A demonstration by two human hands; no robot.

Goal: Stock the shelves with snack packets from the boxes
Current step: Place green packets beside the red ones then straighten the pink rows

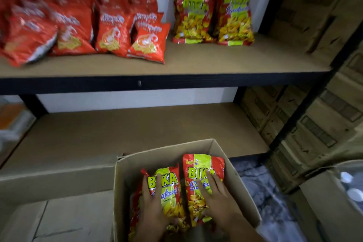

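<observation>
Inside the open brown cardboard box (231,165), two red-and-yellow seafood snack packets (202,188) lie side by side. Left hand (155,206) curls around the left packet; right hand (214,200) lies on the right one, fingers spread, grip not confirmed. Upper shelf board (196,65) carries red prawn-cracker bags (110,31) leftward and two matching seafood packets (214,12) near its right end. Lower shelf board (137,133) is unstocked. Judgement: task partly complete.
</observation>
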